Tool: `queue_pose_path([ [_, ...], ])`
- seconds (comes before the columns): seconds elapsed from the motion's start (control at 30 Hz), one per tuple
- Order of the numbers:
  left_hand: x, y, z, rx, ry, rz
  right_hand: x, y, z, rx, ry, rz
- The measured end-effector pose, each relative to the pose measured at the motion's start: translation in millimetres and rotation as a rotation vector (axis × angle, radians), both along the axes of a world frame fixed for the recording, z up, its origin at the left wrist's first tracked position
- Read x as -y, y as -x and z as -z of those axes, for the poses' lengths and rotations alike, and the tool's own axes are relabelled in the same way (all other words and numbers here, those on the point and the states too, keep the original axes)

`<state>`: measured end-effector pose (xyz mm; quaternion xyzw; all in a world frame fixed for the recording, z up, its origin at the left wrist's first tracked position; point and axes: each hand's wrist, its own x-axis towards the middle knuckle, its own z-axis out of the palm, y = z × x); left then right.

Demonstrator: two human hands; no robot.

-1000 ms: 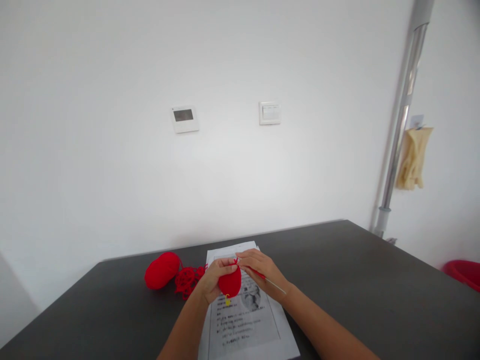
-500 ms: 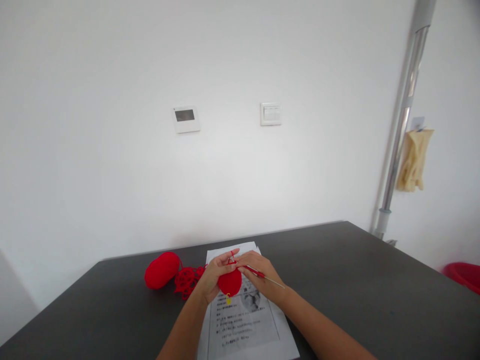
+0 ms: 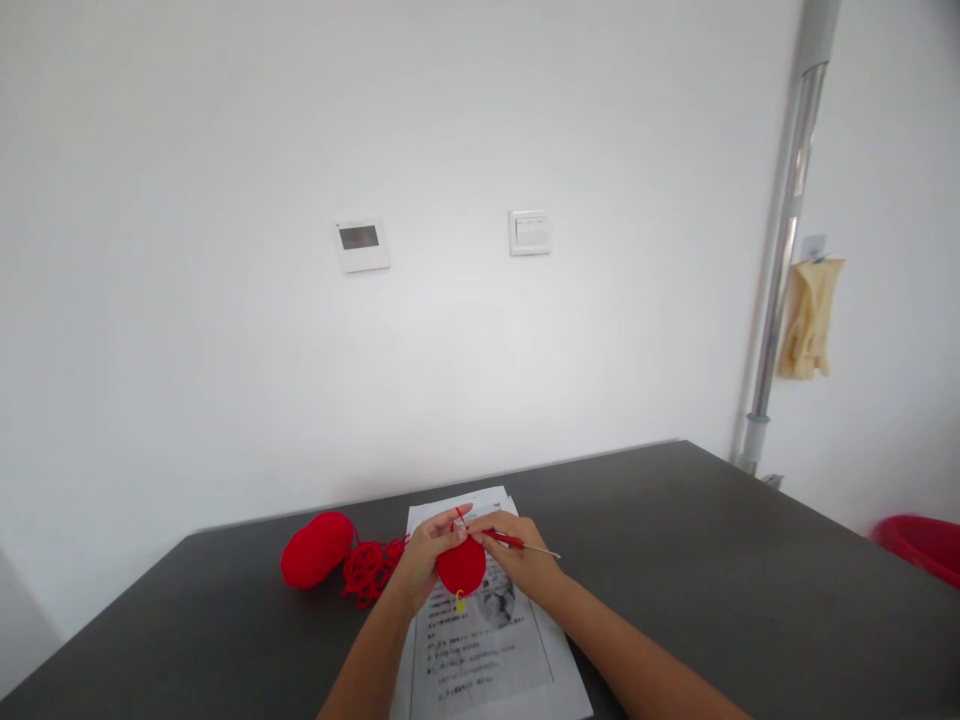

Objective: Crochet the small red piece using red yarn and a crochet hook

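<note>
A round red crochet piece (image 3: 461,568) hangs from the fingers of my left hand (image 3: 424,556), pinched at its upper edge. A strand of red yarn (image 3: 460,516) runs over the raised left index finger. My right hand (image 3: 520,549) grips a crochet hook (image 3: 510,540) with a red handle; its metal shaft sticks out to the right. The hook's working tip meets the top of the piece and is hidden by my fingers. From the lower edge of the crochet dangles a yellow stitch marker (image 3: 460,603).
Printed sheets (image 3: 480,665) lie under my hands on the dark table (image 3: 675,560). To the left are a red yarn ball (image 3: 317,550) and loose tangled yarn (image 3: 367,572). Behind rises a white wall with a switch (image 3: 530,232). Yellow gloves (image 3: 811,318) hang by a pipe (image 3: 784,240).
The view has shifted slightly. The crochet hook has tilted a little flatter in my right hand, and both hands stay close together at the top of the crochet piece.
</note>
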<state>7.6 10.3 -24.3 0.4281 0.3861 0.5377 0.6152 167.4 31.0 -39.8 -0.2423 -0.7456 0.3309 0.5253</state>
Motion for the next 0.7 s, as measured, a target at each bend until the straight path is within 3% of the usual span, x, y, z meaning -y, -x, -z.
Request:
queue_pose_path([
  [0.4, -9, 5, 11.3, -0.039, -0.003, -0.082, 0, 2, 0.7, -0.052, 0.059, -0.024],
  [0.7, -7, 4, 8.6, -0.003, -0.003, -0.015, 2, 2, -3.2, -0.1, 0.122, -0.035],
])
